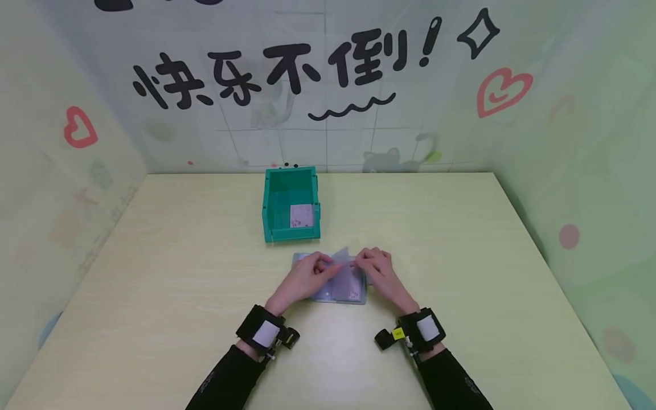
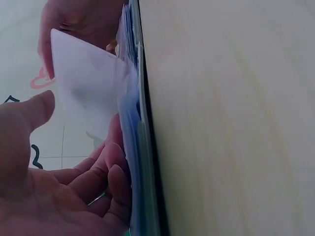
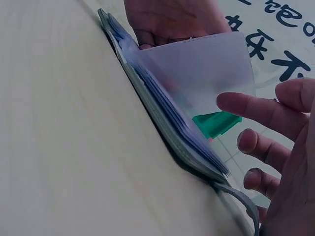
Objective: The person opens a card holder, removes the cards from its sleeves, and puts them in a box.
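Note:
A small album [image 1: 324,296] with clear sleeve pages lies spread on the table, its edge seen in the right wrist view with a grey strap [image 3: 241,196]. One translucent page [image 2: 86,83] stands up from the stack. My left hand [image 1: 306,275] is over the album's left side; in its wrist view the fingers [image 2: 115,157] rest against the pages and the thumb is apart from the raised page. My right hand [image 1: 380,272] is at the right side, fingers loosely bent and spread, the index fingertip [image 3: 229,102] by the raised page.
Behind the album stands a green bin [image 1: 291,234] with a pink patterned card or packet [image 1: 302,216] inside. The wooden table [image 1: 195,239] meets a printed cloth backdrop [image 1: 287,142] at the back and sides. Both wrists carry strapped cameras.

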